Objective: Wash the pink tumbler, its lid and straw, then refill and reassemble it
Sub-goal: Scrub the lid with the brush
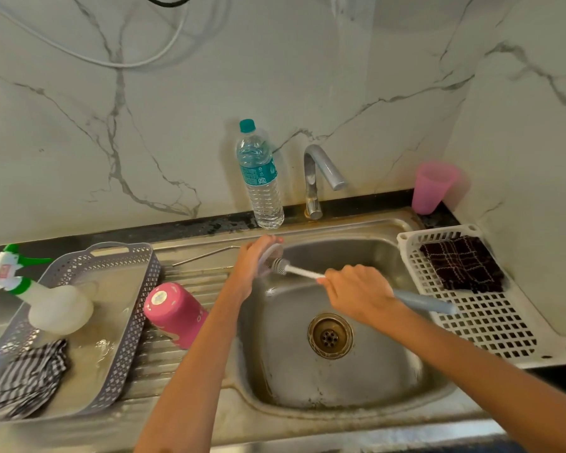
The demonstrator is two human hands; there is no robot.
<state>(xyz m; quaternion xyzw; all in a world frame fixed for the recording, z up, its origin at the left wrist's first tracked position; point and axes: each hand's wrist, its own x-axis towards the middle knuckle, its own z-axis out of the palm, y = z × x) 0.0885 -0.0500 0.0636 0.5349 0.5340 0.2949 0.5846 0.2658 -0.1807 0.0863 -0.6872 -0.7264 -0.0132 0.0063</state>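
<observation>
Centre frame, the left hand [254,261] grips the lid [273,252]; the right hand [356,291] grips a brush [303,273] touching it.

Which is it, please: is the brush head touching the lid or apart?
Touching. The head view shows the brush head pressed against the lid held in the left hand.

Pink tumbler [174,313] inverted on drainboard [193,280], straw [206,255] behind.

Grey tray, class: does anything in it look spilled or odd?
Yes: water is pooled on the floor of the grey tray, near the spray bottle and the striped cloth, which could get soaked.
</observation>
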